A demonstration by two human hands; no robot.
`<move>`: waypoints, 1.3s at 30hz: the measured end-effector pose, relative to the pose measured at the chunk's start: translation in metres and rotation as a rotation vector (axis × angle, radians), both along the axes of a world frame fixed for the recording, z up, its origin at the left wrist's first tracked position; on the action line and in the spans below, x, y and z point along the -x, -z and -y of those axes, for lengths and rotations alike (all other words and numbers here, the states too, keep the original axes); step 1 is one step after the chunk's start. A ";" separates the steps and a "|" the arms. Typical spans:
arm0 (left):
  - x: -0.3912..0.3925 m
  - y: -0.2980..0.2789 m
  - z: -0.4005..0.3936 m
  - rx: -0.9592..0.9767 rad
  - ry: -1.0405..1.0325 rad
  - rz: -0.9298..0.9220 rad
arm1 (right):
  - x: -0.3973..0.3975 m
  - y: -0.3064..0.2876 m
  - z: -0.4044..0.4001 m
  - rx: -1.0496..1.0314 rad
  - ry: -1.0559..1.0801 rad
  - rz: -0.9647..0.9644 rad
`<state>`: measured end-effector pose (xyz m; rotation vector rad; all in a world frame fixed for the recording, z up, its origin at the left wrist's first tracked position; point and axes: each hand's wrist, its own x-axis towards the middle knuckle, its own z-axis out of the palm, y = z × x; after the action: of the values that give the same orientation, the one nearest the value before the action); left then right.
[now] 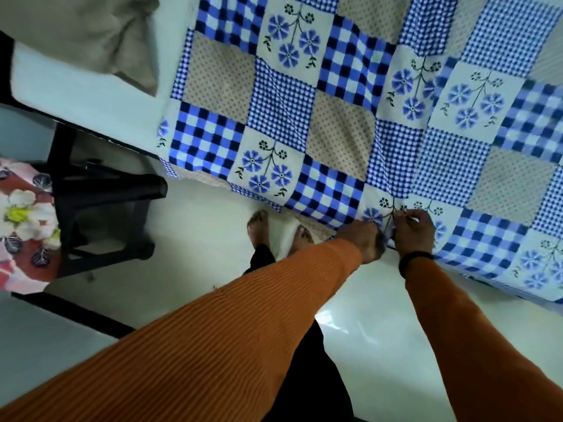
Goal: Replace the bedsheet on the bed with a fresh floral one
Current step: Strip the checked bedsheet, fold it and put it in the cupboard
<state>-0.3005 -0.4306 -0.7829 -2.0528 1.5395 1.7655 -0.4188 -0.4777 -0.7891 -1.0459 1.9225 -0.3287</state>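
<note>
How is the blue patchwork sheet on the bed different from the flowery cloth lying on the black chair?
The blue patchwork sheet is spread over the bed in blue-and-white checks, dotted beige squares and small blue flowers; the cloth on the chair is bunched, reddish-pink with large white blossoms. The left hand and right hand grip the sheet's edge; nothing holds the chair's cloth. Both carry flower prints.

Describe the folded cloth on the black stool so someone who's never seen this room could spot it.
Start at the bed, then look down its left side to the black stool. The folded cloth lies there: pink and rust-red with large white flowers, unlike the blue checked sheet on the bed.
</note>
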 end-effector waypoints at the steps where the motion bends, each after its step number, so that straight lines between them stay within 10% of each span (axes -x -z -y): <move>1: 0.009 -0.001 0.003 -0.004 0.012 -0.007 | 0.012 0.003 0.002 0.004 0.009 -0.028; 10: 0.002 0.019 0.003 0.083 -0.286 -0.089 | 0.041 -0.002 0.034 -0.238 -0.041 0.070; 18: -0.172 0.029 -0.023 0.199 -0.718 0.375 | 0.016 -0.009 0.059 -0.327 -0.159 -0.006; 26: -0.304 0.022 0.017 0.165 -0.483 0.664 | -0.051 -0.017 0.139 -0.315 -0.144 0.056; 39: -0.237 0.000 0.291 0.568 -0.118 0.312 | -0.125 -0.037 0.329 -0.153 0.010 0.069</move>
<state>-0.0637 -0.7219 -0.7829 -2.5456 2.0061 1.0216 -0.2936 -0.8067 -0.7517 -0.9134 1.8602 -0.2167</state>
